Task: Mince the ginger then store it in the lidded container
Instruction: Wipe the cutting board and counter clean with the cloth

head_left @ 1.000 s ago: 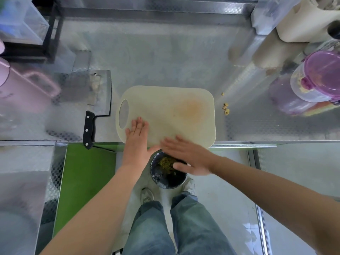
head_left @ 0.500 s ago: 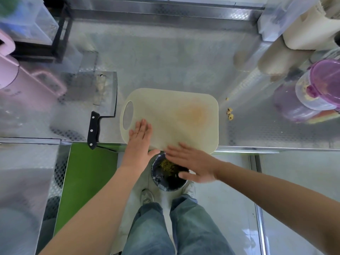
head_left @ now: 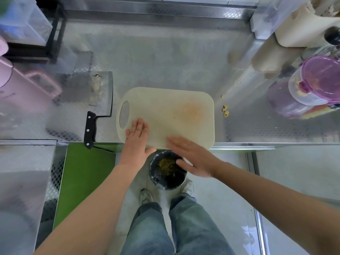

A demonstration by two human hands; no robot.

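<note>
A cream cutting board [head_left: 174, 111] lies on the steel counter, its near edge overhanging the counter rim. My left hand [head_left: 137, 142] presses flat on the board's near left corner, fingers straight. My right hand [head_left: 193, 157] is flat with fingers straight at the board's near edge, above a dark bin [head_left: 167, 171] on the floor holding yellowish scraps. A cleaver [head_left: 99, 100] with a black handle lies left of the board, ginger bits stuck on its blade. A clear container with a purple lid [head_left: 316, 81] stands at the right, pale ginger inside.
A few ginger scraps [head_left: 225, 109] lie on the counter right of the board. A pink jug [head_left: 20, 85] stands at the left, clear boxes at the back left and back right. My feet and legs are beside the bin.
The view shifted slightly. My right hand slid a little along the board's near edge; my left hand stays flat on the board.
</note>
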